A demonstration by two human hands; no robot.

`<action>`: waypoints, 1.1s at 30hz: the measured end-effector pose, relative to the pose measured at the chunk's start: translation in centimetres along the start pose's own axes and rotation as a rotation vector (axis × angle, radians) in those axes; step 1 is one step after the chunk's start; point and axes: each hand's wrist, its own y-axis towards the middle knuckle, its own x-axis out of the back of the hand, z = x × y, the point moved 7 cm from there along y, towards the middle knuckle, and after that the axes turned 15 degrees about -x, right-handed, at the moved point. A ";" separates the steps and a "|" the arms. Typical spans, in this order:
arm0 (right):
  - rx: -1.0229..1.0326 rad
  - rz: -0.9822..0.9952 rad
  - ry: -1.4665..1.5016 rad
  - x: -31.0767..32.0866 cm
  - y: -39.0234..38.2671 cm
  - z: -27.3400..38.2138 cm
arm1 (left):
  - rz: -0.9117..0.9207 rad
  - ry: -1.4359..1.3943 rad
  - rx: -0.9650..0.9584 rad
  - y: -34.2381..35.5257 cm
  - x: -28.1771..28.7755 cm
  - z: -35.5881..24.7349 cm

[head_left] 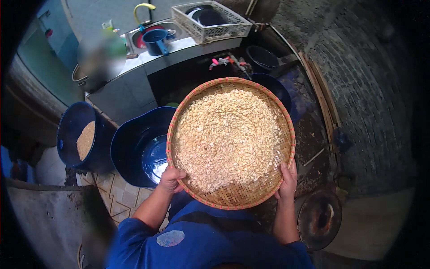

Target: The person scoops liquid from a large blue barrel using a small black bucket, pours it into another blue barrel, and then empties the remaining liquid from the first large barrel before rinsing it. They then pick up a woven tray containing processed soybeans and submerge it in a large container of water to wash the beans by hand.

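Observation:
A round woven bamboo winnowing tray (233, 197) with a reddish bound rim is held up in front of my body. Pale, split grains or beans (228, 130) cover most of it, leaving the weave bare along the near edge. My left hand (172, 179) grips the rim at the lower left, thumb over the top. At the lower right, my right hand (287, 180) clasps the rim in the same way. The fingers of both hands are partly hidden beneath the tray.
To the left stand a blue tub (130, 145) and a blue bucket (71, 134) containing tan grain. Behind is a tiled counter (130, 67) with a sink, a blue dipper (156, 41) and a white plastic crate (210, 29). A round dark lid-like object (309, 224) lies at the right.

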 end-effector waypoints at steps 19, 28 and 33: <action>0.150 -0.373 -0.132 1.0 -3.7 -1.1 | 0.147 -0.143 0.187 2.4 -1.9 -1.3; 0.389 -0.517 -0.829 -9.8 -5.3 1.6 | 0.214 -0.099 0.196 2.2 -3.3 -2.0; 0.460 -0.233 -1.024 -17.5 -2.7 0.3 | 0.279 -0.096 0.221 2.0 -5.7 -2.9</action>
